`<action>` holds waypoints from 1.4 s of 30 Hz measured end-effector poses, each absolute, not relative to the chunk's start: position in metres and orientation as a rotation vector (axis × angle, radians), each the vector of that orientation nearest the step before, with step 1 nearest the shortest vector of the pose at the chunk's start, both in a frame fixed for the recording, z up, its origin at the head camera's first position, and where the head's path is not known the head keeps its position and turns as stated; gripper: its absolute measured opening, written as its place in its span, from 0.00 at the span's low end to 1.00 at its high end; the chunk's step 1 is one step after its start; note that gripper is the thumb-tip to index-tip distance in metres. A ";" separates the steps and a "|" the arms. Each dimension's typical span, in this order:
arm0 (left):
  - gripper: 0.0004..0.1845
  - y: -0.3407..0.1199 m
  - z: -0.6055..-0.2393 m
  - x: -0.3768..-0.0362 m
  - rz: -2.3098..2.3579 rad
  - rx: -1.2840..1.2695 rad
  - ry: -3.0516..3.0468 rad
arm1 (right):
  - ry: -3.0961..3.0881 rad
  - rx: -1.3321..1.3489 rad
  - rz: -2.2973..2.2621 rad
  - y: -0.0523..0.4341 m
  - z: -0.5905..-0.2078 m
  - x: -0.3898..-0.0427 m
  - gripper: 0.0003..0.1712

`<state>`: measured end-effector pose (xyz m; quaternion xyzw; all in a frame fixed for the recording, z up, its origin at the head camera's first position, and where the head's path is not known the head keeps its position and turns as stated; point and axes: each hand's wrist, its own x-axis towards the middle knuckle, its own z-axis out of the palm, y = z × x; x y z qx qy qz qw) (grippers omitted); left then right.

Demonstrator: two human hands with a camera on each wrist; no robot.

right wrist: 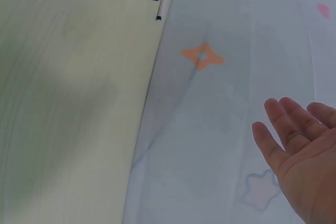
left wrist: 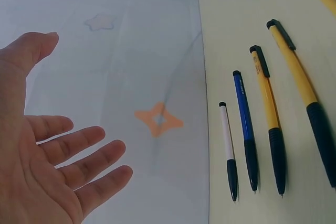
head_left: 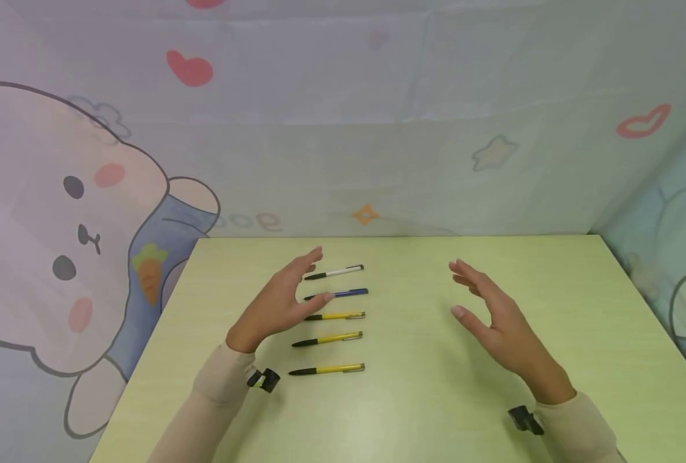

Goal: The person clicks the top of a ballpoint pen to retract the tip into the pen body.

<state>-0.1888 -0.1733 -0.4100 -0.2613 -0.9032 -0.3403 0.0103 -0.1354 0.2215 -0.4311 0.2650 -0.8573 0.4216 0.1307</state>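
Observation:
Five pens lie in a column on the pale green table [head_left: 435, 399]: a white pen [head_left: 335, 272] farthest away, then a blue pen [head_left: 343, 294], then three yellow pens [head_left: 337, 316] [head_left: 328, 338] [head_left: 326, 370]. My left hand [head_left: 285, 302] hovers above the pens' black tips, fingers straight, palm facing right, holding nothing. My right hand [head_left: 490, 318] hovers over bare table to the right, open, palm facing left. The left wrist view shows the left hand [left wrist: 52, 156] with spread fingers beside the white pen [left wrist: 227, 148], blue pen [left wrist: 245, 129] and yellow pens [left wrist: 268, 114]. The right hand [right wrist: 302, 156] is empty.
A printed cloth backdrop with a cartoon rabbit [head_left: 59, 257], hearts and stars surrounds the table at the back and both sides. A small black camera sits on each wrist [head_left: 264, 379] [head_left: 524, 419]. The table's far edge [head_left: 400, 236] meets the cloth.

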 end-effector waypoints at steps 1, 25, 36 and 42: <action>0.45 -0.174 -0.410 -0.190 -1.081 -0.813 -2.818 | -2.478 0.777 1.253 0.222 -0.431 -0.136 0.45; 0.30 -0.179 -0.426 -0.245 -1.370 -0.631 -2.887 | -2.136 0.922 2.089 0.226 -0.429 -0.135 0.31; 0.31 -0.183 -0.441 -0.270 -1.372 -0.640 -2.935 | -1.913 1.231 2.050 0.235 -0.434 -0.152 0.38; 0.30 -0.183 -0.447 -0.277 -1.390 -0.651 -2.960 | -1.919 1.213 2.016 0.239 -0.434 -0.162 0.38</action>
